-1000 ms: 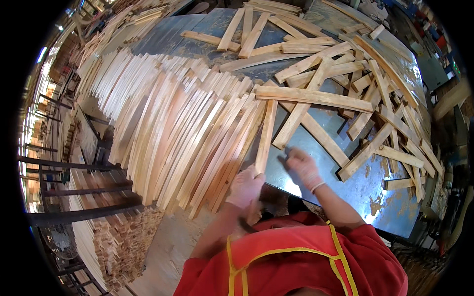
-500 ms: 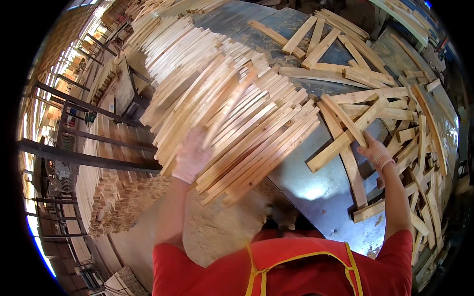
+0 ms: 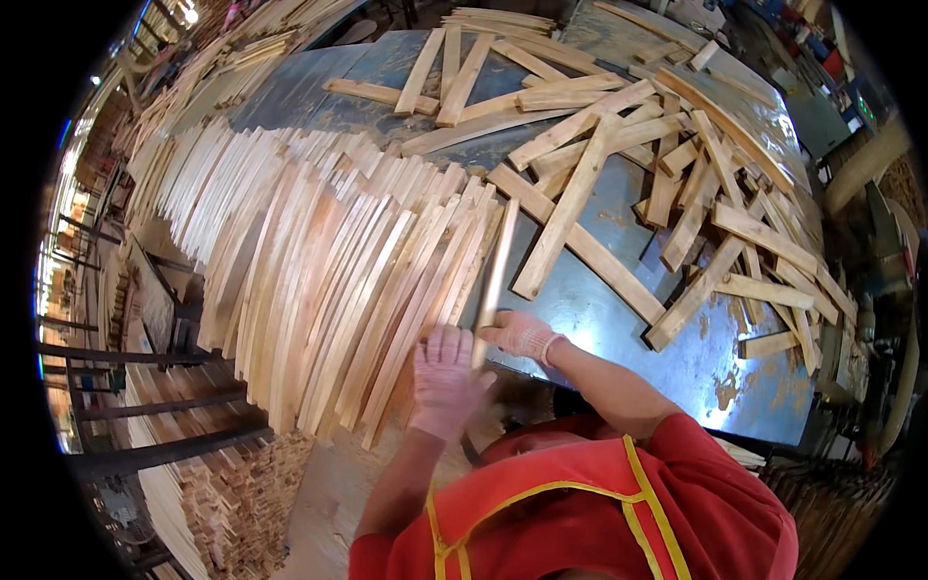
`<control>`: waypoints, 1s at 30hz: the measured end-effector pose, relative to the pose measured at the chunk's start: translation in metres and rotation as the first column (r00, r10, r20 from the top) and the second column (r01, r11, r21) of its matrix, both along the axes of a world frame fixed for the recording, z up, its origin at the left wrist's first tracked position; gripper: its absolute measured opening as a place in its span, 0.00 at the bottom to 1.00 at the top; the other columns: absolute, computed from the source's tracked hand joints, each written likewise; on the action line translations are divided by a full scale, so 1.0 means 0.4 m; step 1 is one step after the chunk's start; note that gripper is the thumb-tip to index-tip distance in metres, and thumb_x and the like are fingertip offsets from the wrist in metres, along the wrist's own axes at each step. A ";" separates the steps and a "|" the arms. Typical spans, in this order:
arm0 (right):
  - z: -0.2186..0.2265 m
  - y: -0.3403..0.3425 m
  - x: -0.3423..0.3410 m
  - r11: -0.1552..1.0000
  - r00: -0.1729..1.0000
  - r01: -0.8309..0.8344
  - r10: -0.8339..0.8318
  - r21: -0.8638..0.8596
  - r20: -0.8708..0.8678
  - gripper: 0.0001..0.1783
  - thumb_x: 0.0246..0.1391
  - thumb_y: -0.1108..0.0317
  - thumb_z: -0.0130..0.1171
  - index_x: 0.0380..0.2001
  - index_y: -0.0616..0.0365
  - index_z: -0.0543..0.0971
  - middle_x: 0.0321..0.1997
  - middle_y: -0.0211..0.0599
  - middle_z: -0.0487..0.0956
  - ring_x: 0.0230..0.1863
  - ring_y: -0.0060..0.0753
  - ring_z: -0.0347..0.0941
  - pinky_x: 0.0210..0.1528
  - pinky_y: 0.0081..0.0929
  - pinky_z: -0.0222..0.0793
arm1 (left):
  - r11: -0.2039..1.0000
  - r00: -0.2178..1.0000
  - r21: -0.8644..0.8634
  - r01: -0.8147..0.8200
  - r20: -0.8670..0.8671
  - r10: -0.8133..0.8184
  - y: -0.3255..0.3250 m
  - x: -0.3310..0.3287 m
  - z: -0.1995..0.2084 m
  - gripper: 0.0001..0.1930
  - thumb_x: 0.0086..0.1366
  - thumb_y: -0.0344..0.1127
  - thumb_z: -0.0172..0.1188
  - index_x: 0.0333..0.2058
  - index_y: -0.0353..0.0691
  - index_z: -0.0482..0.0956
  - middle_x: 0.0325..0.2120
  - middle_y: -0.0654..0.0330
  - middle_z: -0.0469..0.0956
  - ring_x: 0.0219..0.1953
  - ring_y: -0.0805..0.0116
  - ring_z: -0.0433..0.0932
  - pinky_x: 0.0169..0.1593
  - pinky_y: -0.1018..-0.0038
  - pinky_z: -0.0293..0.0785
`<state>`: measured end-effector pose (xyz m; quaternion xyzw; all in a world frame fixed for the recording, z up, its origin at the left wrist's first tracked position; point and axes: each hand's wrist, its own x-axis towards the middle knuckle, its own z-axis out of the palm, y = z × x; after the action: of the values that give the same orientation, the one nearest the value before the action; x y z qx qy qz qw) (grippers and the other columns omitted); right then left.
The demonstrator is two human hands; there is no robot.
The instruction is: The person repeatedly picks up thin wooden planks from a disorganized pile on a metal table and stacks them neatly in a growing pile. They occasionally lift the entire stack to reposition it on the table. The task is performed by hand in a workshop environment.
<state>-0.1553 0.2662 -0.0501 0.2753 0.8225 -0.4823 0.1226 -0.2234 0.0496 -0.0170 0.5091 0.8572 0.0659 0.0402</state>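
Observation:
My right hand [image 3: 522, 335], in a pale work glove, is closed around the lower end of a narrow wooden slat [image 3: 499, 256]. The slat stands out from the right edge of a long row of packed slats [image 3: 338, 280]. My left hand [image 3: 447, 379], gloved too, lies against the near ends of the row's rightmost slats. Its fingers are stretched out side by side, and the thumb side is blurred close to the held slat's lower end.
Loose wooden pieces [image 3: 570, 208] lie crisscrossed over the metal table [image 3: 590, 309] on the right, many heaped at its far right. Below the row at left stands a tall stack of wood [image 3: 232, 493] beside dark metal bars [image 3: 164, 454].
My view has turned to the right. My right hand has come from the loose pieces to the row's right edge with a slat. My left hand has moved from the row's left part to its right end.

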 end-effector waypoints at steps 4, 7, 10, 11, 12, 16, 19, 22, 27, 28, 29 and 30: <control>0.107 0.138 -0.045 0.895 0.936 0.342 -0.295 0.287 -0.194 0.35 0.60 0.44 0.62 0.58 0.64 0.79 0.53 0.63 0.84 0.59 0.62 0.79 0.61 0.48 0.75 | 0.989 0.995 -0.149 -0.010 -0.096 -0.005 -0.020 -0.034 -0.147 0.46 0.58 0.42 0.67 0.75 0.44 0.61 0.75 0.54 0.62 0.76 0.46 0.59 0.73 0.46 0.58; 0.053 0.350 -0.078 0.634 0.749 0.659 -0.603 0.405 -0.275 0.45 0.51 0.51 0.72 0.68 0.59 0.69 0.61 0.57 0.80 0.62 0.60 0.78 0.61 0.49 0.76 | 0.991 0.995 0.113 -0.070 -0.058 0.077 -0.038 -0.033 -0.192 0.36 0.67 0.39 0.59 0.73 0.43 0.63 0.74 0.52 0.62 0.75 0.45 0.61 0.73 0.44 0.60; 0.054 0.391 -0.138 0.571 0.705 0.684 -0.676 0.454 -0.213 0.51 0.47 0.54 0.75 0.72 0.55 0.63 0.67 0.56 0.74 0.63 0.61 0.77 0.62 0.50 0.76 | 0.997 0.977 0.024 -0.074 -0.198 0.078 -0.027 -0.028 -0.210 0.37 0.67 0.37 0.58 0.74 0.42 0.62 0.74 0.50 0.61 0.74 0.45 0.63 0.71 0.45 0.62; 0.052 0.381 -0.137 0.615 0.764 0.608 -0.624 0.503 -0.161 0.52 0.47 0.55 0.76 0.72 0.55 0.62 0.67 0.57 0.74 0.63 0.61 0.77 0.62 0.50 0.76 | 0.997 0.979 0.015 -0.071 -0.190 0.072 -0.020 -0.029 -0.199 0.37 0.66 0.37 0.58 0.74 0.43 0.61 0.74 0.51 0.61 0.74 0.45 0.63 0.71 0.45 0.63; 0.060 0.353 -0.132 0.657 0.820 0.520 -0.562 0.546 -0.105 0.53 0.46 0.55 0.76 0.73 0.54 0.61 0.67 0.57 0.74 0.63 0.61 0.77 0.62 0.50 0.76 | 0.997 0.981 0.007 -0.073 -0.181 0.073 -0.017 -0.029 -0.173 0.37 0.66 0.37 0.58 0.74 0.43 0.61 0.73 0.51 0.61 0.74 0.46 0.63 0.71 0.46 0.63; 0.018 0.366 0.039 0.811 0.945 0.295 -0.324 0.504 -0.032 0.53 0.46 0.60 0.76 0.74 0.46 0.60 0.65 0.56 0.74 0.63 0.61 0.77 0.61 0.51 0.77 | 0.983 0.960 -0.089 -0.162 -0.245 0.136 -0.036 -0.019 -0.171 0.40 0.65 0.37 0.58 0.76 0.45 0.59 0.74 0.51 0.61 0.74 0.48 0.63 0.70 0.48 0.64; -0.021 0.413 0.169 0.820 0.958 0.162 -0.264 0.549 0.112 0.53 0.46 0.61 0.75 0.75 0.43 0.61 0.62 0.55 0.78 0.60 0.62 0.78 0.60 0.50 0.77 | 0.949 0.951 -0.209 -0.234 -0.251 0.180 0.040 -0.006 -0.109 0.38 0.66 0.37 0.58 0.75 0.45 0.61 0.72 0.51 0.62 0.71 0.49 0.65 0.68 0.51 0.67; 0.069 0.371 0.218 0.898 0.955 0.231 -0.283 0.374 0.092 0.55 0.46 0.60 0.75 0.77 0.43 0.60 0.58 0.56 0.82 0.58 0.64 0.80 0.59 0.49 0.77 | 0.941 0.944 -0.237 -0.242 -0.280 0.172 0.041 -0.019 -0.108 0.39 0.65 0.39 0.60 0.75 0.44 0.61 0.72 0.52 0.62 0.69 0.50 0.67 0.66 0.52 0.69; -0.002 0.195 0.270 0.757 0.757 0.523 -0.624 -0.392 -0.194 0.60 0.48 0.61 0.76 0.79 0.64 0.56 0.65 0.60 0.79 0.63 0.45 0.77 0.66 0.35 0.73 | 0.986 0.994 -0.142 -0.086 0.057 0.095 0.086 0.040 -0.038 0.39 0.69 0.50 0.62 0.73 0.41 0.64 0.67 0.46 0.71 0.67 0.47 0.73 0.66 0.52 0.70; -0.025 0.137 0.259 0.632 0.692 0.530 -0.707 -0.565 -0.143 0.58 0.51 0.61 0.75 0.79 0.65 0.56 0.68 0.59 0.76 0.66 0.43 0.74 0.68 0.34 0.71 | 0.990 0.983 -0.136 -0.045 0.168 0.067 0.078 0.079 -0.047 0.39 0.70 0.54 0.62 0.73 0.40 0.64 0.67 0.44 0.72 0.67 0.46 0.73 0.67 0.51 0.69; -0.034 0.086 0.249 0.485 0.626 0.508 -0.776 -0.712 -0.082 0.56 0.53 0.61 0.74 0.79 0.67 0.57 0.71 0.59 0.74 0.69 0.41 0.72 0.70 0.33 0.69 | 0.993 0.876 -0.044 -0.108 0.468 0.116 0.068 0.130 -0.068 0.39 0.71 0.56 0.60 0.72 0.38 0.64 0.66 0.43 0.73 0.67 0.44 0.73 0.68 0.51 0.68; -0.051 0.033 0.251 0.649 0.715 0.487 -0.681 -0.584 -0.161 0.55 0.55 0.58 0.72 0.79 0.66 0.56 0.71 0.61 0.74 0.70 0.45 0.72 0.71 0.34 0.68 | 0.978 0.682 0.016 -0.207 0.720 0.133 0.046 0.184 -0.098 0.39 0.72 0.57 0.59 0.72 0.37 0.64 0.65 0.42 0.75 0.67 0.42 0.73 0.69 0.51 0.67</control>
<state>-0.0549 0.2794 -0.0704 0.3931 0.5381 -0.7339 -0.1313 -0.1500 0.0682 -0.0562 0.3628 0.8135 0.3027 0.3389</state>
